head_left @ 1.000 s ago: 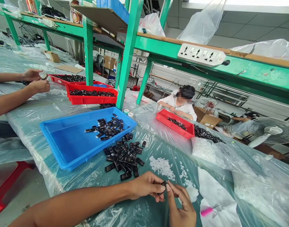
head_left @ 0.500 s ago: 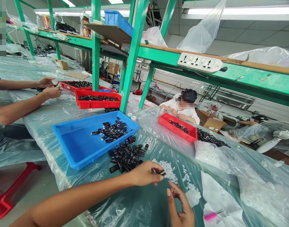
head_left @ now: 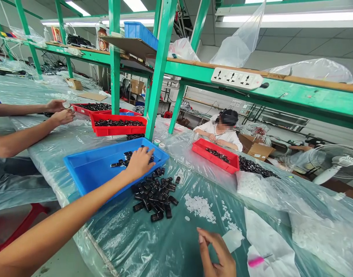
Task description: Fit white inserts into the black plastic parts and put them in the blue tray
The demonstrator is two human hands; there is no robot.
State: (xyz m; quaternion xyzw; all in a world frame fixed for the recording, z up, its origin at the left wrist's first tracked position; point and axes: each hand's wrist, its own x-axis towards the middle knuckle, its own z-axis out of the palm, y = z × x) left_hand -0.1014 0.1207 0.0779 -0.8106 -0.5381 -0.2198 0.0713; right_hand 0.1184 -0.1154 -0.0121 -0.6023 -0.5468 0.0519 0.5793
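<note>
My left hand point(head_left: 140, 163) is over the right part of a blue tray point(head_left: 92, 173), fingers spread above the small black plastic pieces point(head_left: 118, 163) lying in it. I see no piece in its grasp, though its palm is hidden. Low in the view, my right hand point(head_left: 218, 252) is above the table with thumb and index fingertips pinched together; anything between them is too small to make out. Between the hands lie a heap of black plastic pieces point(head_left: 154, 196) and a scatter of small white pieces point(head_left: 201, 207).
A pink-handled tool point(head_left: 255, 262) lies on a white sheet point(head_left: 268, 234) at right, near plastic bags point(head_left: 317, 231) of white pieces. Red trays point(head_left: 118, 130) stand behind a green post point(head_left: 160, 69). A co-worker's hands point(head_left: 62, 113) are at left; another person point(head_left: 219, 130) sits opposite.
My left hand has moved up and left from the white pieces to the blue tray; the black piece it held is no longer visible in it. My right thumb and index finger have closed together.
</note>
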